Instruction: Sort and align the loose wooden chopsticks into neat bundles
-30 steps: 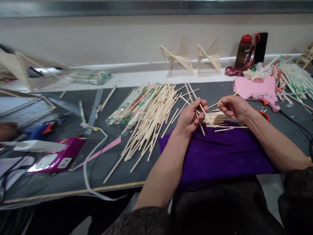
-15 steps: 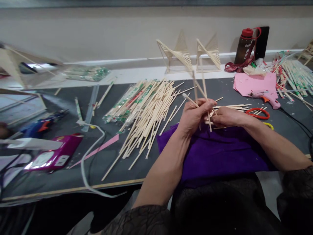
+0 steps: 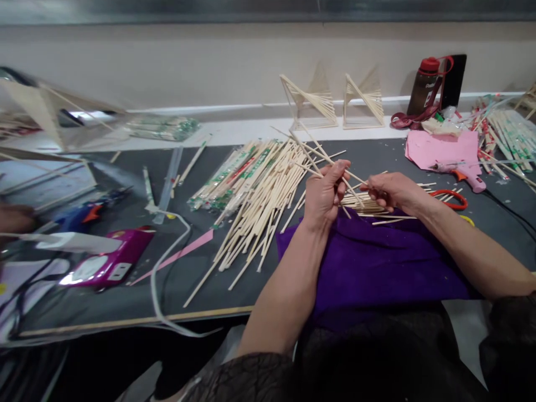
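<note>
Several thin wooden sticks [image 3: 324,152] are gripped in my left hand [image 3: 324,192], crossing each other and pointing up and to the left. My right hand [image 3: 385,191] pinches the lower right end of one of these sticks. Beneath and between the hands, more loose sticks [image 3: 364,205] lie at the upper edge of a purple cloth [image 3: 377,257]. A large heap of bare sticks [image 3: 268,195] spreads out to the left of my left hand. Paper-wrapped sticks [image 3: 230,173] lie beside that heap.
Two stick models [image 3: 364,100] stand by the wall. Right: a pink glue gun [image 3: 464,173], pink paper [image 3: 444,146], red-handled scissors [image 3: 454,200] and a bottle [image 3: 422,89]. Left: a magenta power strip [image 3: 125,257], white cable [image 3: 154,279], blue glue gun [image 3: 79,215] and another person's hand [image 3: 17,218].
My hands have moved apart a little. The sticks in my left hand have tilted from near upright to leaning left. The view has shifted slightly.
</note>
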### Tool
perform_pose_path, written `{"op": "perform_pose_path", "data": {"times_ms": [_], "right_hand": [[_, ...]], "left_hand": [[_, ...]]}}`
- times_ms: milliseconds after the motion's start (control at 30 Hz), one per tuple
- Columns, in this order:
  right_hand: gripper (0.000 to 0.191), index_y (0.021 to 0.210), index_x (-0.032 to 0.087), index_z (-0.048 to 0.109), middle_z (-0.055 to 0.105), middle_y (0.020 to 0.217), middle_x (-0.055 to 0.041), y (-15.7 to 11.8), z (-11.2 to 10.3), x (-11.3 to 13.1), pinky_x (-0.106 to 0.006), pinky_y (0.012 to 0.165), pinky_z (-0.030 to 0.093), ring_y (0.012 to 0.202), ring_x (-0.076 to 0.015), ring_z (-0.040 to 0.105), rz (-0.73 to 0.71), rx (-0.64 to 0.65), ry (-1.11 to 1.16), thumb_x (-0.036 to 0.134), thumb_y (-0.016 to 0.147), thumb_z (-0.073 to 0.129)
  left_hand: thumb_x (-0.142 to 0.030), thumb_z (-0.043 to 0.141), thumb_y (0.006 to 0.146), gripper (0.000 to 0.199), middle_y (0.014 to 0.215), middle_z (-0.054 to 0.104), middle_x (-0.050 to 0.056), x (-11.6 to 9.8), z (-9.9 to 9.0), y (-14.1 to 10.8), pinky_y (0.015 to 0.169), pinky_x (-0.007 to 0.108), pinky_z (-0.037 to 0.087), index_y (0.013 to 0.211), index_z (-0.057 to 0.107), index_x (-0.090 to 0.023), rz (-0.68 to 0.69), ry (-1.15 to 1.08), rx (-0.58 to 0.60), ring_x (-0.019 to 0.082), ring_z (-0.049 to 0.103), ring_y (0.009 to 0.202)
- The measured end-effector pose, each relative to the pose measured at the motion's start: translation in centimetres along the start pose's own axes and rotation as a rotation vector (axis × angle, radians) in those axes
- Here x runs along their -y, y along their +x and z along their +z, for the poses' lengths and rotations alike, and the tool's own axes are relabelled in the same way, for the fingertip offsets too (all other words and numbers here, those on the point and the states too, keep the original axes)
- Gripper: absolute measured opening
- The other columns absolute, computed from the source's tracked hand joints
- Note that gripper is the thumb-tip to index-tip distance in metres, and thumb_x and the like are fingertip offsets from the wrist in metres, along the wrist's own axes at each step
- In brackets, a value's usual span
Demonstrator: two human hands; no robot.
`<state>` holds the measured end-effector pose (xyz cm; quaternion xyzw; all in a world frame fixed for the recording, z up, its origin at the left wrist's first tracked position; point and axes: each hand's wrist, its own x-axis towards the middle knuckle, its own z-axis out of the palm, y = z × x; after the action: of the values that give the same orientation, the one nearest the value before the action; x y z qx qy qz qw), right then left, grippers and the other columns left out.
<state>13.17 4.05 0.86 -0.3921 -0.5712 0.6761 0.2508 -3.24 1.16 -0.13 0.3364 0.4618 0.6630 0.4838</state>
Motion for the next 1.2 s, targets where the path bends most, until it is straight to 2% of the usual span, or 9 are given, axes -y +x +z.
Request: {"op": "perform_pose_path", "data": {"times_ms": [100,233,367,500,633,733,900,1033,1200], "right_hand": [[0.011,0.075,0.014,0.067,0.051,0.053,0.0031,-0.2,0.3,0.2,-0.017,0.031,0.026,0.040,-0.0052,0.041,0.018,0.019,-0.106,0.021,0.080,0.060],[0.012,0.068,0.013,0.066,0.050,0.047,0.0032,-0.3,0.2,0.5,-0.017,0.030,0.026,0.037,-0.0055,0.041,0.051,0.018,-0.159,0.013,0.074,0.055],[0.014,0.066,0.013,0.064,0.050,0.046,0.0033,-0.1,0.1,0.2,-0.017,0.030,0.026,0.035,-0.0058,0.040,0.007,-0.015,-0.128,0.013,0.071,0.051],[0.012,0.064,0.014,0.063,0.044,0.042,0.0047,0.5,0.0,-0.3,-0.018,0.029,0.023,0.033,-0.0057,0.035,-0.056,-0.045,-0.082,0.016,0.071,0.053],[0.015,0.054,0.016,0.053,0.039,0.039,0.0058,0.9,0.1,-0.3,-0.018,0.030,0.016,0.031,-0.0036,0.027,-0.028,-0.092,-0.047,0.015,0.069,0.055],[0.018,0.052,0.017,0.047,0.036,0.039,0.0071,0.9,0.3,0.0,-0.018,0.031,0.013,0.031,-0.0025,0.024,0.020,-0.128,-0.019,0.013,0.067,0.056],[0.009,0.058,0.015,0.055,0.037,0.039,0.0074,0.7,0.7,0.5,-0.019,0.033,0.012,0.032,-0.0027,0.022,0.001,-0.163,0.032,0.018,0.067,0.055],[0.009,0.062,0.014,0.059,0.041,0.043,0.0068,0.7,0.8,0.3,-0.018,0.032,0.012,0.032,-0.0024,0.023,-0.074,-0.124,0.095,0.015,0.064,0.051],[0.008,0.068,0.014,0.062,0.048,0.053,0.0053,0.6,0.7,-0.3,-0.017,0.033,0.014,0.036,-0.0014,0.028,-0.151,-0.057,0.171,0.017,0.068,0.054]], "left_hand": [[-0.040,0.074,0.070,0.024,0.056,0.057,-0.003,0.0,0.4,-0.5,0.031,0.020,0.019,0.074,0.070,-0.017,0.044,0.053,0.027,0.002,0.036,0.036],[-0.038,0.073,0.072,0.020,0.056,0.056,-0.002,0.2,0.7,-1.3,0.036,0.020,0.026,0.075,0.072,-0.019,0.123,0.128,0.105,0.003,0.038,0.040],[-0.036,0.070,0.076,0.015,0.061,0.060,-0.001,0.5,0.8,-1.8,0.041,0.021,0.030,0.077,0.074,-0.022,0.217,0.201,0.181,0.005,0.040,0.043],[-0.039,0.068,0.079,0.017,0.073,0.066,0.002,0.6,0.8,-2.3,0.047,0.024,0.038,0.074,0.073,-0.024,0.366,0.343,0.159,0.009,0.050,0.052],[-0.038,0.065,0.081,0.017,0.073,0.067,0.003,0.6,1.1,-3.0,0.059,0.027,0.045,0.074,0.073,-0.025,0.506,0.507,0.164,0.014,0.058,0.068],[-0.036,0.068,0.080,0.016,0.070,0.066,0.003,0.8,1.3,-3.2,0.062,0.027,0.046,0.072,0.073,-0.023,0.569,0.531,0.187,0.014,0.058,0.068],[-0.042,0.068,0.079,0.022,0.065,0.062,0.000,1.3,1.5,-2.5,0.043,0.022,0.035,0.075,0.073,-0.020,0.425,0.195,0.083,0.005,0.045,0.045],[-0.040,0.073,0.074,0.022,0.059,0.059,-0.002,0.8,1.6,-1.9,0.037,0.020,0.027,0.073,0.072,-0.018,0.324,-0.003,0.038,0.003,0.041,0.040],[-0.035,0.069,0.080,0.019,0.055,0.056,-0.003,-0.1,1.1,-1.0,0.030,0.018,0.019,0.073,0.069,-0.017,0.120,-0.169,-0.001,0.001,0.038,0.036]]}}
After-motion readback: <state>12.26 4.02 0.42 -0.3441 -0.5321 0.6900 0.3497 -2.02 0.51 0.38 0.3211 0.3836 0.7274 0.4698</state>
